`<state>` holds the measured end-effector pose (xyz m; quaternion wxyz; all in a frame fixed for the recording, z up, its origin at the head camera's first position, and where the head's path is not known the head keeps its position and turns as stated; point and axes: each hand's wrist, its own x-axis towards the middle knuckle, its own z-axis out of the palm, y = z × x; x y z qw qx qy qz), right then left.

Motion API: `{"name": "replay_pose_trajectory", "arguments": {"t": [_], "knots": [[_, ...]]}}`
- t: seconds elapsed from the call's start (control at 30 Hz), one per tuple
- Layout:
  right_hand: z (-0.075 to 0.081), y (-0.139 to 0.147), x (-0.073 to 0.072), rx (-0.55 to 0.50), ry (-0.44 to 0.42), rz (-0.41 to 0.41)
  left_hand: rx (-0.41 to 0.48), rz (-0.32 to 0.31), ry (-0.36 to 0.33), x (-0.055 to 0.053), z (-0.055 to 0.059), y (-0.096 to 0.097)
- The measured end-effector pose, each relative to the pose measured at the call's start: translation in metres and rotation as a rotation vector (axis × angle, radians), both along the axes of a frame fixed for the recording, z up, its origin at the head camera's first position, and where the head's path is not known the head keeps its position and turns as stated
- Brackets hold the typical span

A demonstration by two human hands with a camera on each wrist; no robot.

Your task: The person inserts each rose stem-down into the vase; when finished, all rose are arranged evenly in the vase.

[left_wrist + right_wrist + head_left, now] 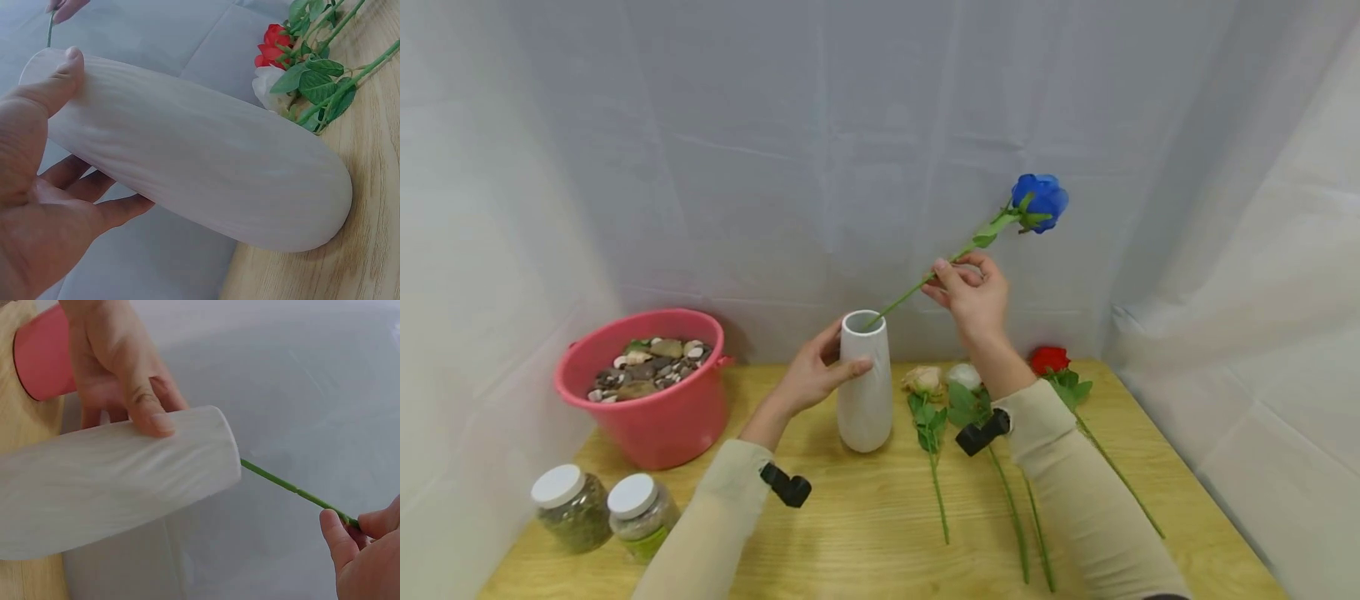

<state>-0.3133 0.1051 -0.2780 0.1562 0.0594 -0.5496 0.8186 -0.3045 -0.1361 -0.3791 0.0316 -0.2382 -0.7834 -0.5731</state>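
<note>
A tall white vase (867, 400) stands upright on the wooden table. My left hand (816, 367) grips it near the top, thumb across the front and fingers round the far side. Up to the right of the vase, my right hand (973, 296) pinches the green stem (281, 482) of a blue rose (1039, 203) between thumb and fingers. The stem slants down to the left, and its lower end is inside the vase mouth (864, 322). The bloom points up and to the right, above the right hand.
On the table right of the vase lie a cream rose (923, 381), a white rose (964, 377) and a red rose (1050, 359). A pink bucket (677, 429) of stones stands at left, with two white-lidded jars (574, 510) in front. A pale sheet hangs behind.
</note>
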Motion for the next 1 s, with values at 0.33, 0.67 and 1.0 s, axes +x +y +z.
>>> {"name": "replay_pose_trajectory", "arguments": {"t": [0.33, 0.67, 1.0], "knots": [[-0.019, -0.028, 0.002, 0.17, 0.041, 0.019, -0.003, -0.003, 0.0, -0.001, 0.0, -0.001], [-0.035, -0.044, 0.004, 0.474, 0.124, -0.049, 0.008, -0.011, 0.017, -0.002, 0.0, -0.001], [-0.048, -0.048, 0.011, 0.693, 0.157, -0.066, -0.004, -0.004, -0.005, -0.004, -0.003, -0.001]]}}
